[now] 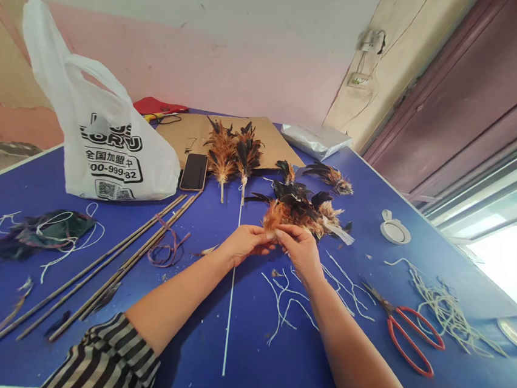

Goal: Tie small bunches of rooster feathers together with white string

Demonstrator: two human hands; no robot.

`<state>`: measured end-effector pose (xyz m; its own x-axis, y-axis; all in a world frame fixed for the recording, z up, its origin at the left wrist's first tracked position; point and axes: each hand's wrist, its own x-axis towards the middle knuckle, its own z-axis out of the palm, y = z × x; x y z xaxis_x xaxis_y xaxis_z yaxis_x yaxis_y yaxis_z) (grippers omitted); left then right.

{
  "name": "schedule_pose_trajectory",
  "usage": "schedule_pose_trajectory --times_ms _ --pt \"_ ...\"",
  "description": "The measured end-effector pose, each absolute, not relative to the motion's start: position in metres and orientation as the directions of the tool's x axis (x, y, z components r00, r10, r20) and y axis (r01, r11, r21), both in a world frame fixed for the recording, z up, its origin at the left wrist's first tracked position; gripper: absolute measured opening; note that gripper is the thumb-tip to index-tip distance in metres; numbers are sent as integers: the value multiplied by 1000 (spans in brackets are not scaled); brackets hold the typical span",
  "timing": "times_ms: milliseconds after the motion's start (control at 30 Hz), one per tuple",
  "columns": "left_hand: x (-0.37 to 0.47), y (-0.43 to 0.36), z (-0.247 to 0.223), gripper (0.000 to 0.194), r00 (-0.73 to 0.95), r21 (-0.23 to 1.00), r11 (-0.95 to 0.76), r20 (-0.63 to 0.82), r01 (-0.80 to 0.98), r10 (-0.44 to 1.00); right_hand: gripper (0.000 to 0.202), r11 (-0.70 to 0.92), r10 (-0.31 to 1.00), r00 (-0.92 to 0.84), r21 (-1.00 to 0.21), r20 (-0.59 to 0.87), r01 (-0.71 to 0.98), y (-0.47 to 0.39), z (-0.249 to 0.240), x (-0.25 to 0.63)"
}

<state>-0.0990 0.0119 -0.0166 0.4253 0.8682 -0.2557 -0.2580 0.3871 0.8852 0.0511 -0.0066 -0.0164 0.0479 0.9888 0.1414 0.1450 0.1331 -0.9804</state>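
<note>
Left hand [250, 246]: thumb and fingers pinched on the orange feather tuft [273, 215], right there mid-frame
Right hand [299, 250]: fingertips clamped at its base too
Feather pile [292, 198]: just beyond, right of centre
Scissors [390, 308]: lower right, red-handled

White plastic bag [113, 137] beside a phone [193, 172], silver packet [316, 140] near the wall [198, 60].
</note>
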Motion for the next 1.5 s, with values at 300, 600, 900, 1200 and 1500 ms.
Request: schedule_pose_trajectory --times_ms 300,600,900,1200,1500 --pt "-102 13 -13 17 506 602 626 -385 -496 772 46 475 804 -174 -439 569 762 -16 -9 48" --pt "-97 7 -16 12 544 555 679 -419 -480 727 48 423 798 -179 -325 575 846 -16 -11 49" --pt "-98 11 -22 18 525 723 594 -373 -352 765 48 411 828 -177 -361 532 837 -13 -9 56" --pt "-99 13 -18 17 458 751 533 -344 -390 820 39 223 971 -22 -867 238 445 -7 -10 60" --pt "-96 10 -21 25 486 875 410 -250 -256 837 22 157 982 60 -957 177 245 -6 -11 60"
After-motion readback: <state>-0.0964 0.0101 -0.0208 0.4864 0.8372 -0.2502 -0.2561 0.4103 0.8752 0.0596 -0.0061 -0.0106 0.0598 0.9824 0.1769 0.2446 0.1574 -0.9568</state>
